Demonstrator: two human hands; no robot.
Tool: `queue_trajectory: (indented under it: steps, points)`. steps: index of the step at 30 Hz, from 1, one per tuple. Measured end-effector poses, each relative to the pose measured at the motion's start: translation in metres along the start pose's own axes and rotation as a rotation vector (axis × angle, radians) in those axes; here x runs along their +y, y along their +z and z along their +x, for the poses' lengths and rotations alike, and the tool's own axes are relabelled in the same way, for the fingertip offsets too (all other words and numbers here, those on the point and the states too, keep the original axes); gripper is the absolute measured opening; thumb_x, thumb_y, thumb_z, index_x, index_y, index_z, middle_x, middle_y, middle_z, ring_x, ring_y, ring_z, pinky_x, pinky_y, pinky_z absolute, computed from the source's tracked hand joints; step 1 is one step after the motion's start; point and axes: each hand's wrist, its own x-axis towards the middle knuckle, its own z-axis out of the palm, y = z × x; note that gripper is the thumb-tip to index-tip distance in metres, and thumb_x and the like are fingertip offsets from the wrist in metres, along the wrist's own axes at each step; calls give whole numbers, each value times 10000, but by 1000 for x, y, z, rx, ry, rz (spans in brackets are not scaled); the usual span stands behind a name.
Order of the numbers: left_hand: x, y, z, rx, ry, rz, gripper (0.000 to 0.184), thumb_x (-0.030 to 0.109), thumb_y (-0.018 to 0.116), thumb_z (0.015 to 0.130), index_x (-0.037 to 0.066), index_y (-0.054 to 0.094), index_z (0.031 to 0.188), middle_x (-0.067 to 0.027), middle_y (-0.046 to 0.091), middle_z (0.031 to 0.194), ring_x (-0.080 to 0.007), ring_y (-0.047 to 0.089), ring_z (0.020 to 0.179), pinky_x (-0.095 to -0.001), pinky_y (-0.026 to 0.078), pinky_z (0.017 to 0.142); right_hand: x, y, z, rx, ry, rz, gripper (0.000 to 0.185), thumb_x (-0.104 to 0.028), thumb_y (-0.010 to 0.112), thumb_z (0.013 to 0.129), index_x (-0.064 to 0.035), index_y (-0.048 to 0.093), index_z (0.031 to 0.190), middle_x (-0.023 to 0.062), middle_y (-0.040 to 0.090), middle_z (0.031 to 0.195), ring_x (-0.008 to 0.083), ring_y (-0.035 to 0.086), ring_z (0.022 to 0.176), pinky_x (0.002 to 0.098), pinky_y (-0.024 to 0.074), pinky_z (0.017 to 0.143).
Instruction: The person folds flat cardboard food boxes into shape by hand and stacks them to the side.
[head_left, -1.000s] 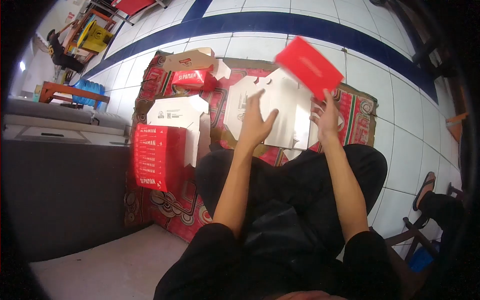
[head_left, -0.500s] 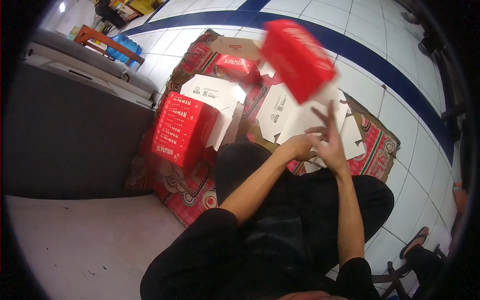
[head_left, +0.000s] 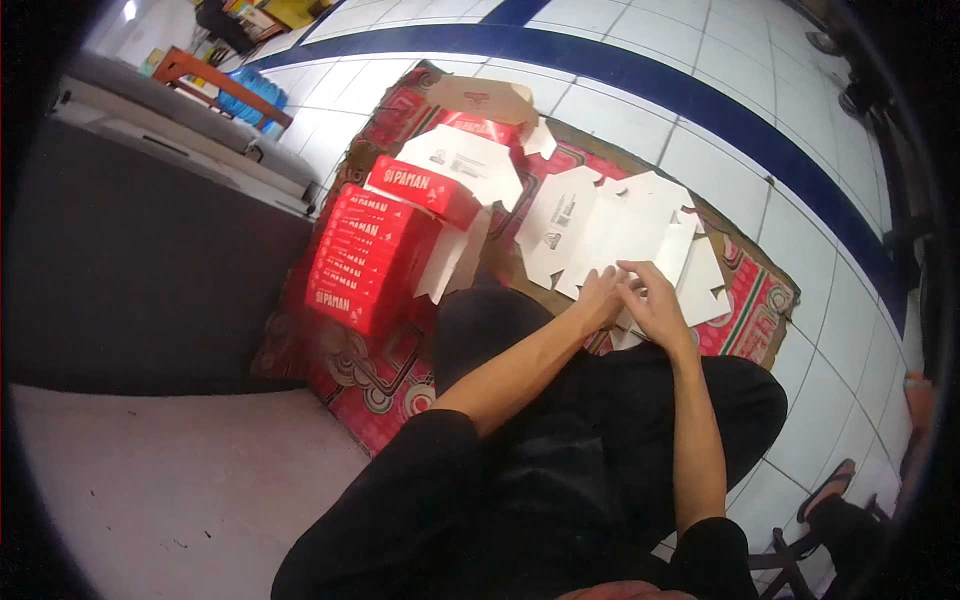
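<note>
An unfolded white carton blank (head_left: 625, 228) with black print lies in front of me, its slotted flaps spread. At its near edge rests my left hand (head_left: 598, 300), fingers stretched out over the cardboard. Close beside it, touching or nearly so, is my right hand (head_left: 652, 305), with bent fingers apart above the same edge. Neither hand visibly holds anything. To the left stands a row of folded red boxes (head_left: 360, 260) lettered "SI PAMAN". Another red box (head_left: 425, 188) lies tilted at the row's far end.
More white blanks (head_left: 470, 160) and a brown open flap (head_left: 485, 98) over a red box lie farther back. A patterned red mat (head_left: 375, 390) is beneath everything. A dark panel (head_left: 150, 250) borders the left. At the right edge is a person's sandalled foot (head_left: 832, 485).
The blurred red box that was in the air above the blank is gone from there. A red box now lies at the row's far end. My right hand has lowered to the blank.
</note>
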Motion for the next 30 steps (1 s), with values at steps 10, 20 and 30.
queue_trajectory:
  steps: [10,20,30]
  points:
    - [4,-9,9,-117,68,215,523,365,771,977,131,670,1433,-155,663,1474,-291,674,1316,-442,594,891,1,0,2,-22,-60,-30,372,-131,732,996,-9,699,1346,165,706,1199,282,700,1030,381,564,936]
    - [6,-60,15,-3,-25,-87,84,206,855,787,138,823,823,-136,788,828,-372,793,847,-483,626,723,25,-52,-7,18,160,-371,535,-349,779,965,-32,685,1385,217,682,1380,418,629,1313,499,492,1133]
    - [-5,-77,10,104,-78,-382,130,254,905,778,164,827,833,-52,808,851,-297,793,850,-445,622,749,20,-69,-12,-194,90,-359,522,-364,822,946,19,727,1288,242,731,1268,372,704,1201,436,544,1043]
